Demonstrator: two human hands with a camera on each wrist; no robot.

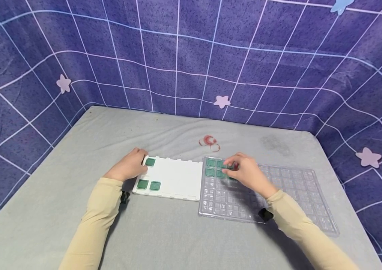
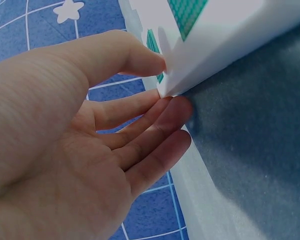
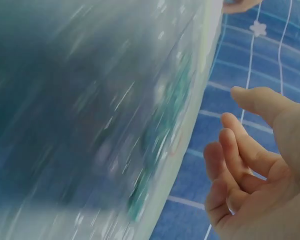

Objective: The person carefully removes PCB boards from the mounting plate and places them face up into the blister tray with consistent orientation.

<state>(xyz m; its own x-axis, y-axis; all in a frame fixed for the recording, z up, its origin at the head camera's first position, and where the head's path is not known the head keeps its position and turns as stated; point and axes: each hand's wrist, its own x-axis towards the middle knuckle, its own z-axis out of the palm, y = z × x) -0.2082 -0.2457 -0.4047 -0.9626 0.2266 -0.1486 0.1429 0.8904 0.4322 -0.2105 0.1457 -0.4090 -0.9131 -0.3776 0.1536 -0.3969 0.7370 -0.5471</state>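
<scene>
My left hand (image 1: 128, 165) grips the left edge of a flat white board (image 1: 177, 176), thumb (image 2: 145, 59) on top and fingers (image 2: 160, 127) at the edge and underside. On the board sit small square green circuit boards: one (image 1: 150, 162) at the upper left, two (image 1: 155, 186) along the near left. My right hand (image 1: 246, 172) hovers over a clear plastic compartment tray (image 1: 219, 206), thumb and fingertips apart with nothing between them. Near its fingertips, several green circuit boards (image 1: 210, 162) lie in the tray's far left compartments, some partly hidden by the hand.
The tray's left edge lies against the board's right end. Both rest on a grey cloth-covered table (image 1: 164, 232) with red ring stains (image 1: 209, 140) behind them. A purple-blue gridded curtain (image 1: 191, 56) encloses the back and sides.
</scene>
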